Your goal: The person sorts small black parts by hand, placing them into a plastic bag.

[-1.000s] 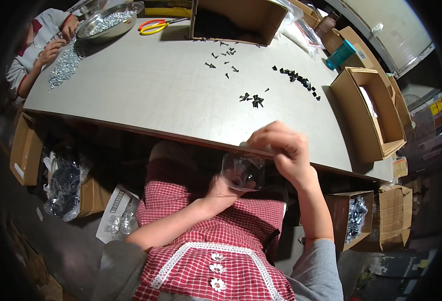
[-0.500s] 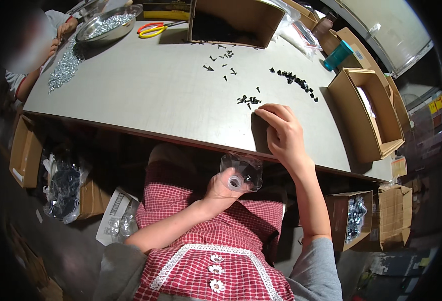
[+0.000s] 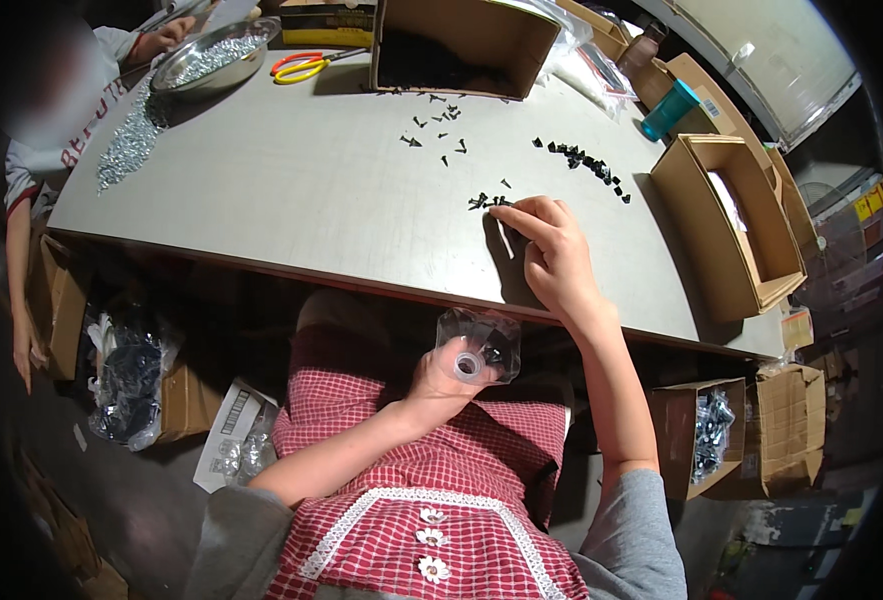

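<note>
My left hand (image 3: 439,385) is closed around a clear plastic bottle piece (image 3: 507,368) above my lap. Its round neck points up at me, and something dark shows through the wall on its right side. Over the table's near half, my right hand (image 3: 557,255) stretches its index finger to a small pile of black screws (image 3: 478,202). The fingertip meets the right end of that pile. I see nothing held in this hand, and its thumb is mostly hidden. One loose screw (image 3: 505,183) lies just beyond the pile.
Scattered black screws (image 3: 444,116) lie before an open cardboard box (image 3: 529,55). Small black pieces (image 3: 591,167) form a curved row. Also here: an empty-looking carton (image 3: 696,215), teal cup (image 3: 669,110), scissors (image 3: 303,68), and a metal bowl (image 3: 197,85) beside a co-worker.
My right hand has moved slightly left onto the screw pile, its index finger reaching out. My left hand stays with the bottle piece. The co-worker's arm now hangs beside the table.
</note>
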The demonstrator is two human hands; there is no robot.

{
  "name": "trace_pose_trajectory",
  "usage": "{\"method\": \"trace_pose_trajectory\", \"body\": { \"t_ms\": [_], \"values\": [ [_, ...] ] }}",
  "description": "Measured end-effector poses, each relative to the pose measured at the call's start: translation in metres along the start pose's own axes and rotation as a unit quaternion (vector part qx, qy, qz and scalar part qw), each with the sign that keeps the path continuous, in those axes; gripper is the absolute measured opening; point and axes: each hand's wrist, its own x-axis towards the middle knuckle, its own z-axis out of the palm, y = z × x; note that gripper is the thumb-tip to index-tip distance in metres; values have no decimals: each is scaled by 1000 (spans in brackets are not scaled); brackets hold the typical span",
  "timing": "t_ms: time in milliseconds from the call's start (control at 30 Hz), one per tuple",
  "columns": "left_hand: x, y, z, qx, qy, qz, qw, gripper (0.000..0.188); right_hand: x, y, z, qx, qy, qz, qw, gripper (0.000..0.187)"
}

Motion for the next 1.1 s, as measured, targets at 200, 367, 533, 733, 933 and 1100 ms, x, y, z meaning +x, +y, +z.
{"method": "trace_pose_trajectory", "body": {
  "t_ms": [200, 367, 533, 733, 933, 1100],
  "values": [
    [-1, -5, 1, -13, 5, 6, 1000, 33, -11, -1, -10, 84, 24, 67, 994, 56],
    [4, 5, -1, 16, -29, -30, 999, 37, -4, -8, -3, 23, 6, -40, 999, 53],
    [6, 14, -8, 18, -39, -11, 999, 41, -17, -28, -21, 109, -103, -31, 988, 39],
    [4, 12, 2, -21, 23, 50, 998, 32, -21, -6, -43, 334, -18, 91, 938, 36],
    [3, 4, -1, 37, 16, -27, 999, 33, 10, 159, -73, -217, 51, 209, 952, 56],
    [1, 3, 2, -9, 14, -54, 998, 23, 19, 170, -79, -114, -34, 221, 968, 65]
  ]
}}
